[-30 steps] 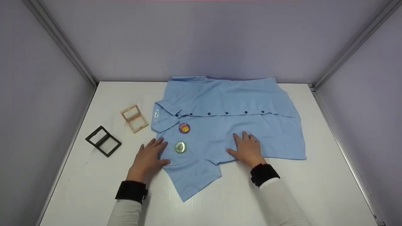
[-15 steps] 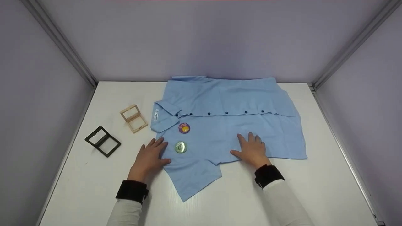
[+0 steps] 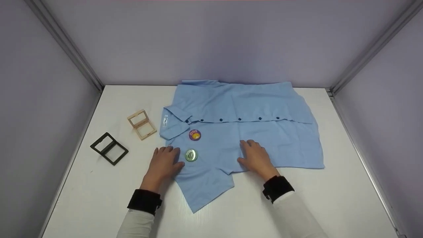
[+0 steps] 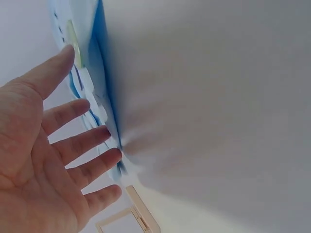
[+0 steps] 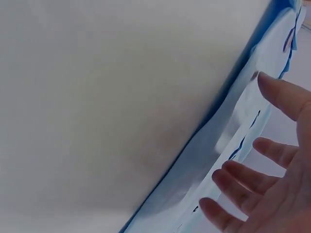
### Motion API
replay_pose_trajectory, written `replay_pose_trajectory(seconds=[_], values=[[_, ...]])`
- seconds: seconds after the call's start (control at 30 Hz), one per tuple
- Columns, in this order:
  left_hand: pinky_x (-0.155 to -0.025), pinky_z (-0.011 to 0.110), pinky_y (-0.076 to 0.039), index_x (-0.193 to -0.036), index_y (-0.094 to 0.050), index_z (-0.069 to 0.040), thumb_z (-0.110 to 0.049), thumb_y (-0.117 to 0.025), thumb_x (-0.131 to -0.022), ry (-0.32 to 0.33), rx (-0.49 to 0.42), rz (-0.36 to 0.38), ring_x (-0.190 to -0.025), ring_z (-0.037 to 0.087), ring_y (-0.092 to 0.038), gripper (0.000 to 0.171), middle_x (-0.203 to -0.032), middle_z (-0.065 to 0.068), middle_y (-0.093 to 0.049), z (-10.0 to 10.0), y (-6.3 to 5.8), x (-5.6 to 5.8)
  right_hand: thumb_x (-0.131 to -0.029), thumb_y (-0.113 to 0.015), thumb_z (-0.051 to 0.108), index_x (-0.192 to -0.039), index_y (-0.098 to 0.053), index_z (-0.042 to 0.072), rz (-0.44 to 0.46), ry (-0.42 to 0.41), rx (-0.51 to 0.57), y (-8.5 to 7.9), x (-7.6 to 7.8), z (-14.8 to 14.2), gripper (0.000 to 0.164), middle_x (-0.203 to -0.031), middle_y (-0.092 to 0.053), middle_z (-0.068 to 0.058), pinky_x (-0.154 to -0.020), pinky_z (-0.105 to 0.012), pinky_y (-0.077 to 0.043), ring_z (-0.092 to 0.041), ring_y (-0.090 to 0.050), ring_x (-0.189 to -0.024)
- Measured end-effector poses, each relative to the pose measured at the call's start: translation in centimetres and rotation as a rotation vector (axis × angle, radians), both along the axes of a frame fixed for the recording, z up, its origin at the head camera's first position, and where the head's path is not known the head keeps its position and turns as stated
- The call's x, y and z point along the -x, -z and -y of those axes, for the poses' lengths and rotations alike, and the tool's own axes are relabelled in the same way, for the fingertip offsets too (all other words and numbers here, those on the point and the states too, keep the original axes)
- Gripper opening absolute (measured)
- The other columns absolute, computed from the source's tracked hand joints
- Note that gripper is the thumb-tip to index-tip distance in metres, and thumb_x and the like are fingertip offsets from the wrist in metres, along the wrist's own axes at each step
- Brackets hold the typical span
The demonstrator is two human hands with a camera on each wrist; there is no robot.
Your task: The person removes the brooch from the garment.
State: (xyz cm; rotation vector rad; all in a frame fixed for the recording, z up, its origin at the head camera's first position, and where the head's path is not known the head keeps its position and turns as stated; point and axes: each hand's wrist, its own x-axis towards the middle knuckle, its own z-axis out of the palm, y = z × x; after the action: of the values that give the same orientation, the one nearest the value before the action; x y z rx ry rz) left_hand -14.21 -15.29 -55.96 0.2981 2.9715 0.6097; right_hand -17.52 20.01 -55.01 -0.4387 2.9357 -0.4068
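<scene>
Light-blue short-sleeved cloth shirt [image 3: 224,140] lying flat and front up, its collar [image 3: 176,127] to the left and its hem to the right. The left hand [image 3: 163,165] lies at the shoulder edge, the right hand [image 3: 257,158] over the near side of the body. In both, thumb and fingers stand apart, clamped on nothing; how firmly they press the cloth cannot be told. The fabric appears light, soft and limp, apt to wrinkle rather than break; an unsupported middle would probably sag. The shoulder and side edges seem the best holds, pinched through both layers. The round green badge [image 3: 191,155] and round purple badge [image 3: 195,135] look stiff, and may tilt or drag the cloth locally. The surface is a smooth white table [image 3: 343,201], over which cloth should slide easily. A beige hinged double frame [image 3: 141,124] and a black hinged double frame [image 3: 109,147] lie beyond the collar. Plain greyish-lilac panels [image 3: 211,39] enclose the table, with metal posts [image 3: 66,46] at the corners.
</scene>
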Motion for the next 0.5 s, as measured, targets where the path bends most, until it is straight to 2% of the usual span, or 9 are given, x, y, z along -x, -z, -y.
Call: replay_pose_trajectory(seconds=[0.13, 0.23, 0.37, 0.5], values=[[-0.101, 0.054, -0.038, -0.122, -0.063, 0.001, -0.029, -0.076, -0.084, 0.013, -0.007, -0.069, -0.111, 0.039, -0.054, 0.05, -0.114, 0.02, -0.06, -1.1, -0.2, 0.3, -0.089, -0.073, 0.025, -0.138, -0.051, 0.004, 0.027, -0.066, 0.168, -0.2, -0.2, 1.9, 0.058, -0.132, -0.053, -0.017, -0.103, -0.047, -0.041, -0.034, -0.05, -0.123], [-0.09, 0.049, -0.046, -0.12, -0.064, 0.003, -0.027, -0.077, -0.083, 0.023, -0.02, -0.089, -0.102, 0.036, -0.057, 0.049, -0.108, 0.019, -0.06, -2.1, -0.2, 0.5, -0.092, -0.07, 0.025, -0.136, -0.053, 0.005, 0.058, -0.107, 0.244, -0.2, -0.3, 3.4, 0.052, -0.129, -0.056, -0.012, -0.103, -0.043, -0.042, -0.028, -0.052, -0.122], [-0.082, 0.049, -0.049, -0.113, -0.066, 0.002, -0.027, -0.075, -0.085, 0.005, -0.012, -0.097, -0.093, 0.033, -0.058, 0.042, -0.101, 0.016, -0.06, -3.6, -0.1, 0.8, -0.095, -0.065, 0.032, -0.138, -0.054, 0.009, 0.115, -0.128, 0.259, -0.3, -0.4, 5.5, 0.049, -0.13, -0.056, -0.006, -0.104, -0.039, -0.042, -0.022, -0.052, -0.124], [-0.076, 0.049, -0.049, -0.104, -0.068, 0.001, -0.029, -0.071, -0.088, -0.037, 0.04, -0.116, -0.086, 0.032, -0.059, 0.034, -0.093, 0.015, -0.06, -4.9, 0.0, 1.0, -0.097, -0.062, 0.035, -0.139, -0.053, 0.01, 0.136, -0.159, 0.252, -0.2, -0.5, 7.2, 0.049, -0.133, -0.056, -0.007, -0.106, -0.039, -0.04, -0.022, -0.05, -0.127]])
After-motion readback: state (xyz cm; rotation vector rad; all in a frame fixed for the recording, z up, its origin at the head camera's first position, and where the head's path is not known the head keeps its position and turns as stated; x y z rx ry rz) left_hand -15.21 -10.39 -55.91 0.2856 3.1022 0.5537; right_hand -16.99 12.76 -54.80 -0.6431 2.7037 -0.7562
